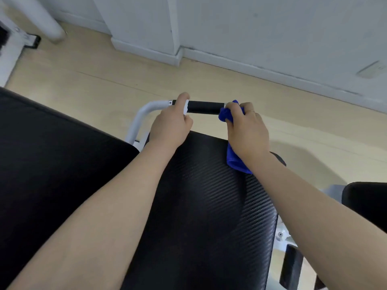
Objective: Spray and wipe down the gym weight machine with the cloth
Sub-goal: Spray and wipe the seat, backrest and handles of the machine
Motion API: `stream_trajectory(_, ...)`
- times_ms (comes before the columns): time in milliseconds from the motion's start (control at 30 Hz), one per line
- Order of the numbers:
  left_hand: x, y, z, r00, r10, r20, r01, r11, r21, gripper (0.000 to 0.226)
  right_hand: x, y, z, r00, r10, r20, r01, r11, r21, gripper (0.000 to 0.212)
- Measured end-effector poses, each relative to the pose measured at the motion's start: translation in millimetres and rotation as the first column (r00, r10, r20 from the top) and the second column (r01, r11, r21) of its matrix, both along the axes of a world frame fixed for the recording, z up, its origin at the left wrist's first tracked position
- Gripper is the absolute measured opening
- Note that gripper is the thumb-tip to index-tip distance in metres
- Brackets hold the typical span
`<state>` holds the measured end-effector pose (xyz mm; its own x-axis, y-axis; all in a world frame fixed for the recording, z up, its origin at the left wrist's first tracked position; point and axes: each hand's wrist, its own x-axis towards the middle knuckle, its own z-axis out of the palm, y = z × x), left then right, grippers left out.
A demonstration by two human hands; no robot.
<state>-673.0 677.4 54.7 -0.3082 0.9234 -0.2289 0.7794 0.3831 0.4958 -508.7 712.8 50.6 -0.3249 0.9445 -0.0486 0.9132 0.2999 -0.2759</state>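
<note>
The weight machine's handle bar has a black foam grip (204, 108) on a white tube (144, 110) that curves down to the left. My left hand (172, 122) grips the bar at the grip's left end, thumb over the top. My right hand (246, 127) holds a blue cloth (227, 117) wrapped round the grip's right end; a loose tail of the cloth hangs below my wrist. Under both forearms lies the machine's black textured pad (205, 206). No spray bottle is in view.
A second black pad (52, 153) fills the left side. Another black pad (368, 197) and white frame parts (282, 235) sit at the lower right. Beyond the handle is pale wood flooring (104, 70), a white wall with skirting (251, 59) and a white post (41, 19).
</note>
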Motion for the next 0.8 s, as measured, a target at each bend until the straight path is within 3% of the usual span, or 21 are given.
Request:
stream_trajectory(267,4,35,5,0.988,-0.018,-0.151,0.016,1.000,-0.015,0.032,2,32,6,0.999,-0.032,-0.020,0.031,0.997,-0.070,0.029)
stream_trajectory(433,6,40,3,0.998,0.058,-0.013,-0.057,0.996,0.066,0.038,5,47,4,0.999,-0.030,-0.028,0.027,0.997,-0.076,0.029)
stream_trajectory(600,5,36,-1,0.992,0.101,0.082,-0.102,0.995,0.009,0.037,-3,55,6,0.999,-0.033,-0.034,0.031,0.998,-0.059,0.029)
stream_trajectory(667,1,30,1,0.972,0.195,0.127,-0.198,0.980,0.013,0.041,-18,57,4,0.998,-0.055,0.026,0.056,0.998,-0.034,0.029)
stream_trajectory(800,-11,20,11,0.944,0.302,0.137,-0.310,0.950,0.040,0.073,-69,45,-14,0.978,0.009,0.210,0.015,0.993,-0.115,0.034)
